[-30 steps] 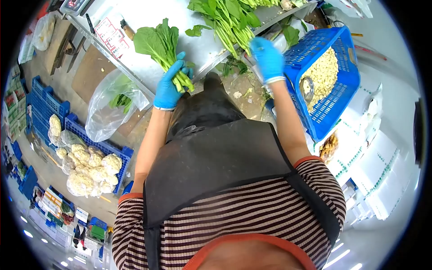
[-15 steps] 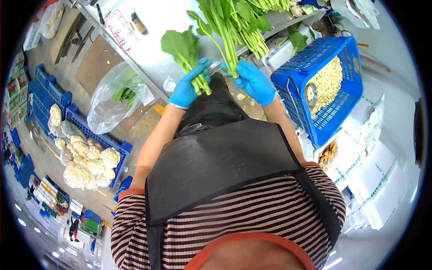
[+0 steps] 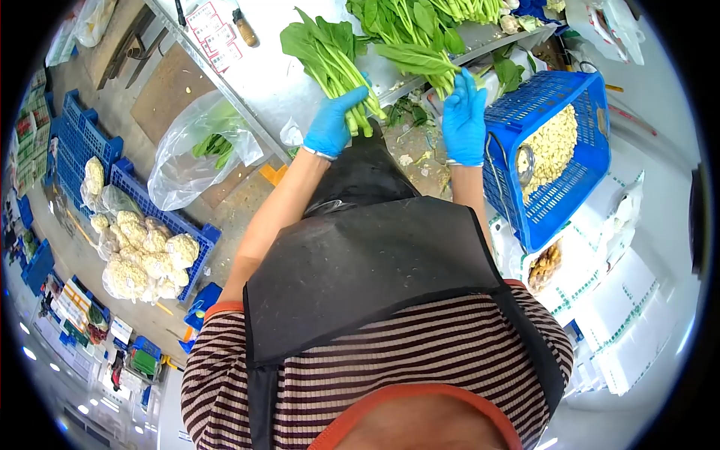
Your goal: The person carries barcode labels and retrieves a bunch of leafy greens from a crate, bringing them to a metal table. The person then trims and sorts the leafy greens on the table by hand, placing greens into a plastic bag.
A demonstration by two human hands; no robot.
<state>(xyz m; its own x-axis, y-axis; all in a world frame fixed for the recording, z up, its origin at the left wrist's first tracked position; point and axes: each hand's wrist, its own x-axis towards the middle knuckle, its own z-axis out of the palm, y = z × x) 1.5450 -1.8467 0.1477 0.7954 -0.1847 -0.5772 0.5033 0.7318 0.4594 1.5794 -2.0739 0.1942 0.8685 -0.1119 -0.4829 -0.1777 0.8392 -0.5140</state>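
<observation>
My left hand [image 3: 335, 120], in a blue glove, is wrapped round the stems of a bunch of leafy greens [image 3: 322, 56], whose leaves point up over the metal table [image 3: 274, 86]. On the right, my right hand [image 3: 464, 120], gloved too, has its fingers raised at the stems of a leafy stalk [image 3: 420, 60]; whether they grip it is hard to make out. A pile of greens [image 3: 401, 22] lies beyond, at the table's edge.
A blue basket [image 3: 559, 217] with peeled pale pieces [image 3: 553, 146] stands at the right. Labels [image 3: 214, 36] and a small bottle [image 3: 244, 28] lie on the table. At the left are a clear bag [image 3: 176, 172] and bagged pale produce [image 3: 142, 259].
The view has shifted. The bunch in my left hand looks fuller. My right hand, earlier beside the left one with a stalk, has moved right and up to the table's edge.
</observation>
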